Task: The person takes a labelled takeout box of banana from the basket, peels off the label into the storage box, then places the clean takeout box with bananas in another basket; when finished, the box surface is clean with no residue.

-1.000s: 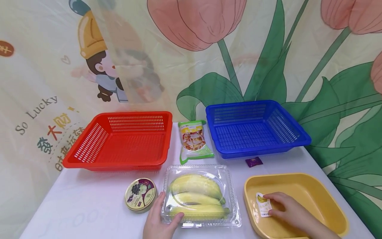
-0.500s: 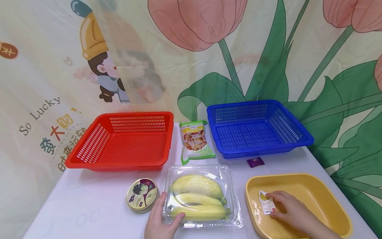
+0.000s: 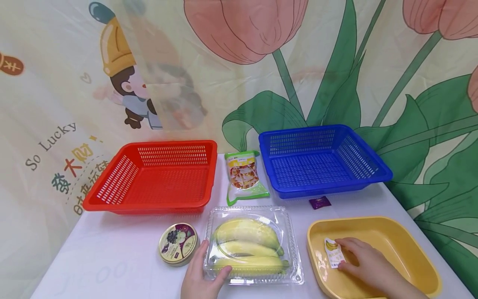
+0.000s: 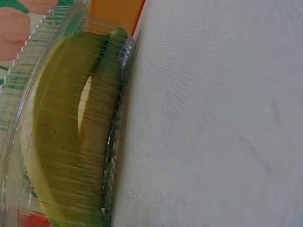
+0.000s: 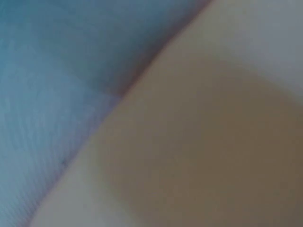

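A clear plastic clamshell box with several bananas inside lies at the front middle of the table. My left hand rests against its front left corner, fingers along the side and thumb on the front of the lid. In the left wrist view the bananas show through the ribbed wall. My right hand reaches into the yellow tray and holds a small white label with a banana picture by its right edge, between index finger and thumb. The right wrist view is blurred.
A round tin stands just left of my left hand. Behind are a red basket, a green-edged food packet and a blue basket. A small purple wrapped piece lies between the blue basket and the yellow tray.
The label in my right hand has tilted slightly inside the yellow tray. My left hand stays at the box corner. The whole head view has shifted slightly.
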`<state>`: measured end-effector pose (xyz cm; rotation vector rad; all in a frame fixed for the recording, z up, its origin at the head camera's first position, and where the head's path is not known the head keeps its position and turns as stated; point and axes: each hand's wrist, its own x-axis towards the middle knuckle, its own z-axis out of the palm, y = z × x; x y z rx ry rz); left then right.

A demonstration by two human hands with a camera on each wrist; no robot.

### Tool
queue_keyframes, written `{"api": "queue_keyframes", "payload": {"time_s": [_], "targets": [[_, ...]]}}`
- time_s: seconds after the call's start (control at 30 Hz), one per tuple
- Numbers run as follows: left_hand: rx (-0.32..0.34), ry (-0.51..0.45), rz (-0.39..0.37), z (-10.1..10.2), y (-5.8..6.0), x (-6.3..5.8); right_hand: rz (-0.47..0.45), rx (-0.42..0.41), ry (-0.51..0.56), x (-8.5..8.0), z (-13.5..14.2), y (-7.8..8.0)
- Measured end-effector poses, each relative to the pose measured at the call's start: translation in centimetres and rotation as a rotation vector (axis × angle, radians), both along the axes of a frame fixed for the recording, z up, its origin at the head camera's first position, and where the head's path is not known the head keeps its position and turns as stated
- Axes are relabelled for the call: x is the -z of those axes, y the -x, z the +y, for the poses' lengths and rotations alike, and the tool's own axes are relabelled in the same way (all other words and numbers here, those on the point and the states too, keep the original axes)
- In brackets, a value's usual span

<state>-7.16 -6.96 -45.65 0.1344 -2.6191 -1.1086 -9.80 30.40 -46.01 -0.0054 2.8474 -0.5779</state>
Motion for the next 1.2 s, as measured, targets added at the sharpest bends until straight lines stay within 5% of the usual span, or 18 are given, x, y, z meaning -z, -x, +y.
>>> {"api": "queue_keyframes", "payload": {"time_s": [0.23,0.5,0.67,0.93,1.2], "targets": [[-0.004,-0.001,-0.051,0.0,0.0,-0.3,0.153,-0.056,0.008,-0.4,0.4,-0.2],[0.003,0.033,0.031,0.0,0.0,0.0,0.164,-0.039,0.024,-1.7,-0.2,-0.5],[0.008,0.019,0.034,0.0,0.0,-0.1,0.309,-0.049,0.062,-3.0,-1.8,-1.1],[0.009,0.022,0.012,-0.1,0.0,-0.1,0.405,-0.087,0.115,-5.4,-5.0,-2.3],[0.013,0.017,0.045,0.0,0.1,0.0,0.584,-0.151,0.124,-5.1,-7.7,-3.6]]}}
